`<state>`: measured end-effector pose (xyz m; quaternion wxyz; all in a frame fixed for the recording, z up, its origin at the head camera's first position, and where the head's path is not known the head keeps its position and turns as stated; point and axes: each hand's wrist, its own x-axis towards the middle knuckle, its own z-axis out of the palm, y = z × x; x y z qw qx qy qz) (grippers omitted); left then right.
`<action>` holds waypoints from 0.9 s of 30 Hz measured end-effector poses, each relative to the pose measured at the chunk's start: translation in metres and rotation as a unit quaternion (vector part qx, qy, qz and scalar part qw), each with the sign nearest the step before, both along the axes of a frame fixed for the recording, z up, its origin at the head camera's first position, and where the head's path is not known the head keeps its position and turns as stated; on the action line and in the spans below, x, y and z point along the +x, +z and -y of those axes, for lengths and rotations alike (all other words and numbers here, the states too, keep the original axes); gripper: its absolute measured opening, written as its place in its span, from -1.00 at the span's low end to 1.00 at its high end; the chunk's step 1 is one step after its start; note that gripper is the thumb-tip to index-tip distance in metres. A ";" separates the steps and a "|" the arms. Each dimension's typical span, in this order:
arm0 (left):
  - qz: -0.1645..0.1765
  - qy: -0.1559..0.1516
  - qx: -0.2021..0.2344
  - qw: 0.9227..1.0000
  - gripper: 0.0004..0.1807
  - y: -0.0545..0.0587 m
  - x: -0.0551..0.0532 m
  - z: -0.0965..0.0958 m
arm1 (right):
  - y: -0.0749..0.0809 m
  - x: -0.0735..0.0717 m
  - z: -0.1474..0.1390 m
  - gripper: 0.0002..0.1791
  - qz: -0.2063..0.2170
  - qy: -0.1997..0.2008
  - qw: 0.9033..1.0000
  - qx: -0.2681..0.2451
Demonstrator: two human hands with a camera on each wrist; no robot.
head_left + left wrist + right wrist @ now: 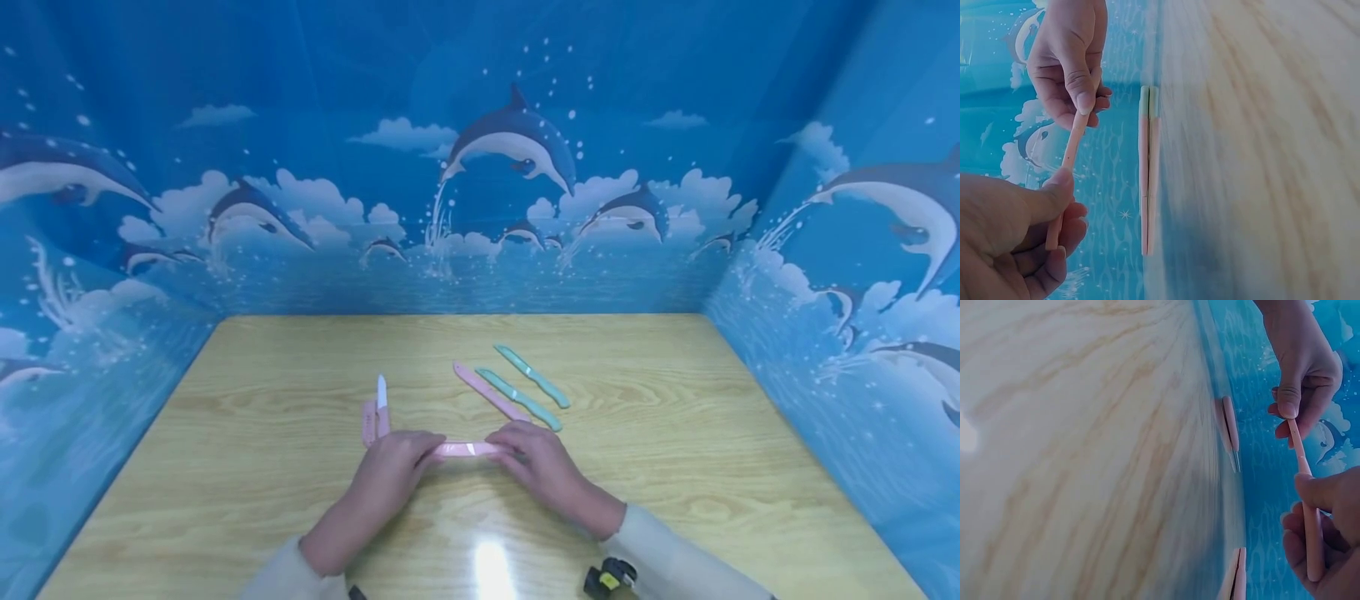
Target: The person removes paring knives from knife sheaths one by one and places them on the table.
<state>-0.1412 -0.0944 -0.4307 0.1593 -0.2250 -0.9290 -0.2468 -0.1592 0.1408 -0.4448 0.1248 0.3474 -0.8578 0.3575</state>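
Nearest, the left hand (392, 472) and right hand (546, 468) each had their grip pinched on one end of a pink knife (465, 449), seemingly to steady it above the counter (675, 450). Left of that pink knife, a white-bladed knife (382, 410) lay beside a flat sheath (368, 423). Beyond the pink knife, rightward, a long pink piece (487, 392), a nearer green knife (519, 400) and a farther green knife (533, 377) lay roughly parallel, perhaps for easy reach.
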 end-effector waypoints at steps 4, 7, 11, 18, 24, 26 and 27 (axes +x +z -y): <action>-0.006 0.001 -0.003 1.000 -0.76 0.000 -0.001 -0.001 | -0.001 -0.001 -0.002 -0.79 -0.001 -0.002 1.000 0.000; -0.009 0.003 -0.003 1.000 -0.75 -0.001 -0.001 -0.002 | -0.002 -0.002 -0.004 -0.78 -0.002 -0.003 1.000 0.002; -0.001 0.003 -0.002 1.000 -0.77 -0.002 -0.001 -0.003 | -0.003 -0.002 -0.004 -0.81 0.002 -0.010 1.000 0.003; 0.002 -0.021 -0.029 0.999 -0.82 -0.001 0.000 -0.005 | -0.002 0.000 -0.002 -0.81 0.026 -0.025 0.999 0.000; 0.004 -0.027 -0.040 0.999 -0.83 0.000 -0.001 -0.005 | -0.001 0.000 -0.001 -0.81 0.055 -0.038 0.998 -0.008; 0.009 -0.022 -0.038 0.999 -0.85 -0.001 0.000 -0.005 | -0.001 0.000 -0.001 -0.81 0.060 -0.035 0.998 -0.009; 0.011 -0.020 -0.036 0.999 -0.85 -0.001 0.000 -0.005 | -0.001 0.000 -0.002 -0.81 0.062 -0.034 0.997 -0.008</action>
